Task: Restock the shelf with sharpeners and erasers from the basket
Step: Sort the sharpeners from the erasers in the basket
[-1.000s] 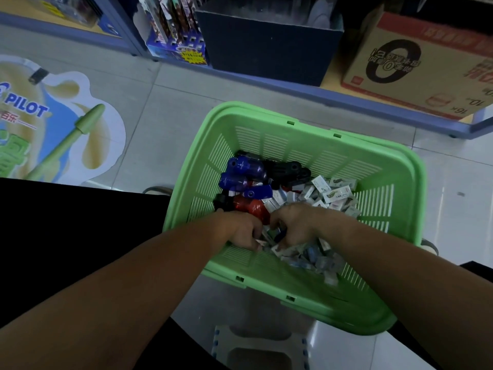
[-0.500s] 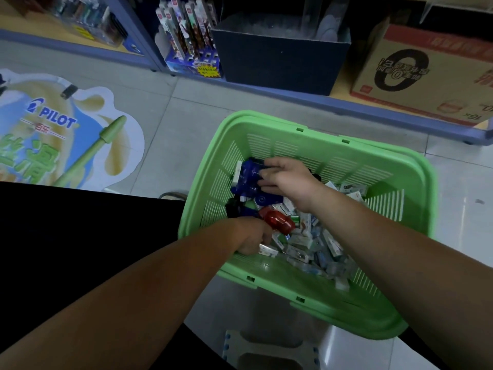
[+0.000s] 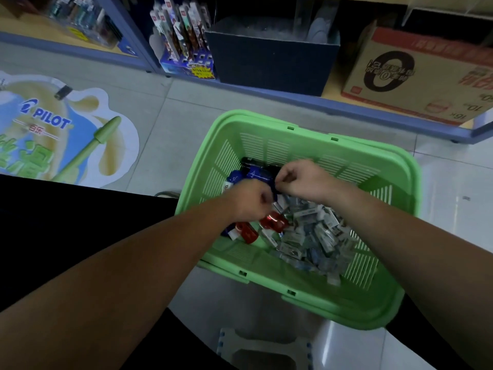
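Pinching a glossy blue sharpener (image 3: 256,173): right hand (image 3: 302,180); grip of left hand (image 3: 249,201) curled, contents unclear.

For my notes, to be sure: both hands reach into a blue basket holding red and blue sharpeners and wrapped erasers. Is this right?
Not quite: the head view shows a green basket, not blue. The rest stands: left hand and right hand reach into it, among red sharpeners, blue sharpeners and wrapped erasers.

Stationery shop: stocked shelves (image 3: 266,94), pen display (image 3: 184,41), Pilot floor sticker (image 3: 53,129).
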The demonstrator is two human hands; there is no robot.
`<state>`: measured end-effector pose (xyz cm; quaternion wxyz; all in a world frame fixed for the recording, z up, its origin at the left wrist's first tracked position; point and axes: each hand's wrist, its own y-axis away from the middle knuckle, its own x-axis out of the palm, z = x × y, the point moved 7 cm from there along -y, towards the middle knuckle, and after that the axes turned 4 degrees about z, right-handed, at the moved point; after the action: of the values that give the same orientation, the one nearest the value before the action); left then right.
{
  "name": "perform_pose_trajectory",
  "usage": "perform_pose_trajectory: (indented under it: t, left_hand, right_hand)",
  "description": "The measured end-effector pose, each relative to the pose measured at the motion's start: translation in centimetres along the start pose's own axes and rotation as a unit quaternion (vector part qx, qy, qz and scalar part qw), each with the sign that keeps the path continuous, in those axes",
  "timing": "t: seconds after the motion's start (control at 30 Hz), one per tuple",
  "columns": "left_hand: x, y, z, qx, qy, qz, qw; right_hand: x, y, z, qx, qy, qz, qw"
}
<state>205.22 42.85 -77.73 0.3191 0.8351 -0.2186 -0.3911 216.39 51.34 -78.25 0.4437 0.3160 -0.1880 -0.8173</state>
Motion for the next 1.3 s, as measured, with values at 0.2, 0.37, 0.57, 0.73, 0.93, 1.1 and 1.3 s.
perform_pose_trajectory:
  t: [0.2, 0.37, 0.57, 0.73, 0.93, 1.1, 1.3]
  left_hand:
    - [-1.9, 0.0, 2.4, 0.018, -0.494, -0.050, 0.868]
    - [-1.1, 0.0, 2.2, 0.001, -0.578, 0.006, 0.816]
    - [-1.7, 0.4, 2.1, -0.008, -0.537, 0.032, 0.843]
    - [-1.6, 0.6, 2.8, -0.043, -0.175, 0.020, 0.983]
    - [-1.1, 2.1, 3.3, -0.067, -0.013, 0.059, 0.996]
    - [-1.2, 2.0, 2.8, -0.059, 0.013, 0.034, 0.998]
    - [-1.3, 2.2, 2.9, -0.057, 0.007, 0.014, 0.998]
  right_hand:
    - [6.2, 2.1, -2.5, -0.019, 0.310, 0.107, 0.945]
    - [9.7, 2.6, -3.6, -0.095, 0.448, 0.097, 0.884]
    - [11.5, 2.1, -3.9, -0.055, 0.544, 0.088, 0.833]
    - [11.9, 2.1, -3.8, -0.066, 0.580, 0.077, 0.808]
    - [11.3, 2.3, -4.1, -0.074, 0.492, 0.079, 0.864]
    - [10.5, 3.3, -4.6, -0.074, 0.506, 0.061, 0.857]
    - [11.7, 3.8, -4.5, -0.053, 0.442, 0.074, 0.892]
